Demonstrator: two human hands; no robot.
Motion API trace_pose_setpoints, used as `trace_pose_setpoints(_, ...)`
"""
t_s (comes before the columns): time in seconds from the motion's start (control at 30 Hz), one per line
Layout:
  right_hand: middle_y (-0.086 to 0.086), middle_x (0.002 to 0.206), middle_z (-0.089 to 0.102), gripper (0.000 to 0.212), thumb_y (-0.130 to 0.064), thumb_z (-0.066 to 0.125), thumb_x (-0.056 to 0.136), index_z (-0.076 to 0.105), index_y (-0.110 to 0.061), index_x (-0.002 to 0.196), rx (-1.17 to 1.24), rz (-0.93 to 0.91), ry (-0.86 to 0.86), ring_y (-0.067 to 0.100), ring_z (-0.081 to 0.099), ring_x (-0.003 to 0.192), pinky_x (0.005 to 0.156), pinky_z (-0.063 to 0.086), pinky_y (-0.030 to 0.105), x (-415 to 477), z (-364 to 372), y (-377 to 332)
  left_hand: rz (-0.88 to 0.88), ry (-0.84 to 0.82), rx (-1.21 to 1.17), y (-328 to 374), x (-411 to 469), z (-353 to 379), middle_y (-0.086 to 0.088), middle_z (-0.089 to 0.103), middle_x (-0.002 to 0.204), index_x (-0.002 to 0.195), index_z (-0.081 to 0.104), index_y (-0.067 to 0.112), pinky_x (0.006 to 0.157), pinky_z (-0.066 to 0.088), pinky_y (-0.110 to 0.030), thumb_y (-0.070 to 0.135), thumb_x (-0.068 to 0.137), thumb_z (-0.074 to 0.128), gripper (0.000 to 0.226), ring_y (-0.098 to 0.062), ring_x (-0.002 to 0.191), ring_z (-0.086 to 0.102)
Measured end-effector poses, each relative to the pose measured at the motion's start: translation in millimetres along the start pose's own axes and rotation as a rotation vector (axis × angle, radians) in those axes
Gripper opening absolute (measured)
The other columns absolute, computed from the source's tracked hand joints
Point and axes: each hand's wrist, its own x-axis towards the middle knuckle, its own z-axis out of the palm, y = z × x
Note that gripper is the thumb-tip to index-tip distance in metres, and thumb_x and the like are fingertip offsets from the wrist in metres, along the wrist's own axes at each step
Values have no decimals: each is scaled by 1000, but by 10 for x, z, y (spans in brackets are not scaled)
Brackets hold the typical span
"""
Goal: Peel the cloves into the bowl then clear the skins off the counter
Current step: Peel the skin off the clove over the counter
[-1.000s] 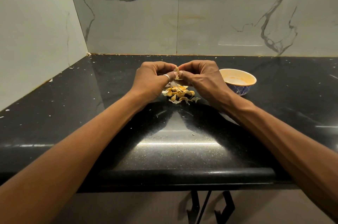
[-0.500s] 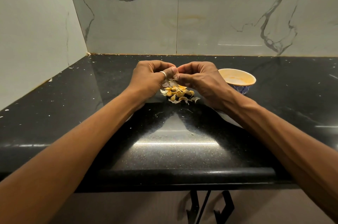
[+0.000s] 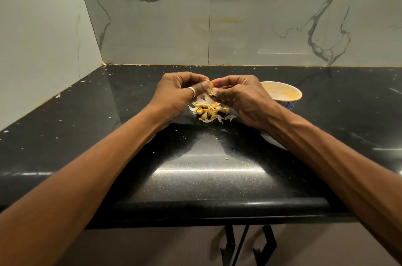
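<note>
My left hand (image 3: 174, 94) and right hand (image 3: 241, 97) both pinching one clove (image 3: 210, 89), skins (image 3: 210, 111) heaped beneath on counter (image 3: 206, 170), bowl (image 3: 282, 94) just right

Counter (image 3: 208, 170) was glossy black speckled stone; wall tiles (image 3: 250, 26) smooth veined marble-look; skins (image 3: 210, 111) thin, papery; ring (image 3: 192, 91) shiny metal.

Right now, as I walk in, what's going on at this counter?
A person is peeling a clove. The left hand and right hand both pinch it at the fingertips, just above a pile of skins on the black counter. A bowl stands to the right, partly behind the right hand; what it holds cannot be told. The skins are not yet cleared.
</note>
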Motion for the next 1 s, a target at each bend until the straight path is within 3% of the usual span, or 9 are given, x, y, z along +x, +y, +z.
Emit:
trace_pose_setpoints(0.17,21,96,73,19,13,63,87,70,5,103,-14,-17,-2,25,73,84,79,62,30,8,2,0,-50,14,-54,15,-5,15,-4,74,86,105,73,7,62,52,-14,4,91,68,15,-4,70,69)
trace_pose_setpoints(0.43,18,95,72,18,12,63,88,70,2,101,31,-33,-3,26,70,88,87,60,35,48,21,25,-172,57,-210,8,40,43,-10,73,91,99,72,8,72,59,-20,-1,93,64,13,-8,73,71)
trace_pose_setpoints(0.57,22,100,72,17,10,64,89,69,2,104,20,-23,22,27,71,89,88,61,37,81,29,56,-133,33,-137,-13,41,33,-11,75,96,103,72,13,78,62,-31,3,94,65,16,-14,80,72)
trace_pose_setpoints(0.77,24,104,71,15,9,64,90,68,2,102,1,-30,27,26,72,89,84,61,32,90,22,62,-77,-13,6,-12,41,32,-7,75,96,117,68,16,82,61,-36,5,87,74,32,-21,92,74)
trace_pose_setpoints(1.0,19,95,73,10,-2,69,90,70,-1,100,-106,-87,-23,25,73,87,84,61,33,43,26,74,-4,35,213,-59,41,29,-7,75,93,113,69,18,81,62,-38,13,87,76,27,-21,86,74)
